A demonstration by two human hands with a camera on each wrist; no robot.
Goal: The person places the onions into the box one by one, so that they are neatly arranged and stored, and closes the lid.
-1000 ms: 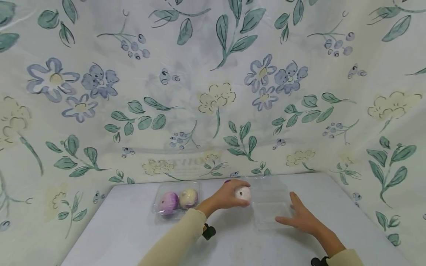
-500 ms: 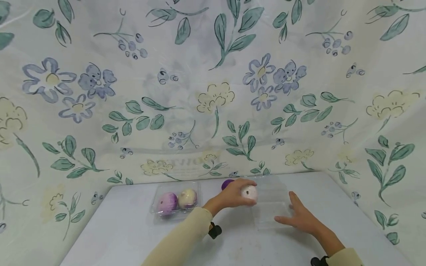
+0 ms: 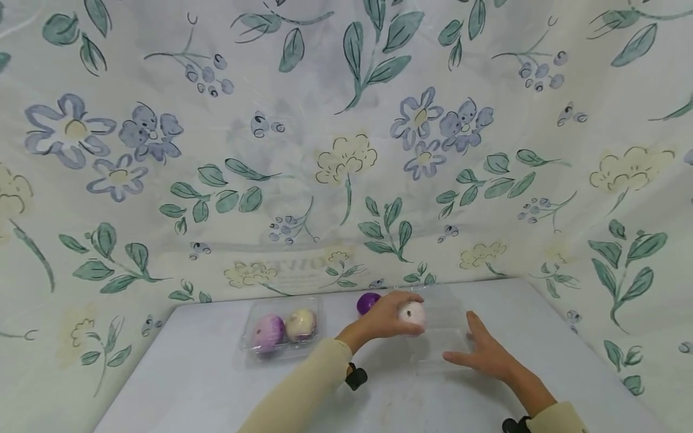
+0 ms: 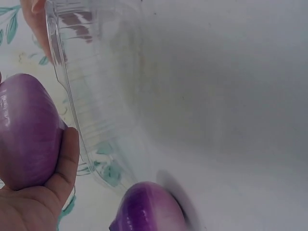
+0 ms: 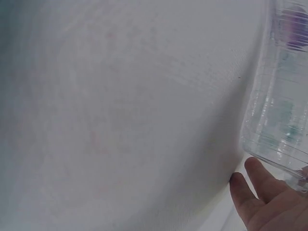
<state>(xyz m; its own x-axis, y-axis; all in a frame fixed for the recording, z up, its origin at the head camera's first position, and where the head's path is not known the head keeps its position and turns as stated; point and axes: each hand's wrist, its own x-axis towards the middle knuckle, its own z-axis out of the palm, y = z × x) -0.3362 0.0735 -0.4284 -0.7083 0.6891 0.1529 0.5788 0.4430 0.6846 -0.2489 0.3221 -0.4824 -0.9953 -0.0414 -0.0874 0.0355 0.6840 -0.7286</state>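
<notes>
My left hand (image 3: 381, 317) grips a purple onion (image 4: 29, 130), its pale end with a dark spot facing right in the head view. The onion is held at the left side of an open clear plastic box (image 3: 433, 352), overlapping it in the head view. In the left wrist view the box's rim (image 4: 72, 106) runs close beside the fingers. My right hand (image 3: 487, 349) is at the box's right end, thumb and fingers spread, fingertips right at its wall in the right wrist view. Another purple onion (image 3: 368, 303) lies on the table behind my left hand.
At the left of the white table (image 3: 178, 373) stands a second clear plastic box (image 3: 250, 346). It holds a purple onion (image 3: 269, 332) and a yellowish-white onion (image 3: 301, 325). A floral curtain (image 3: 292, 240) hangs along the table's back edge.
My left hand has moved right with the onion, towards the open box, uncovering the purple onion behind it. My right hand has stayed beside the box. The head view has shifted slightly.
</notes>
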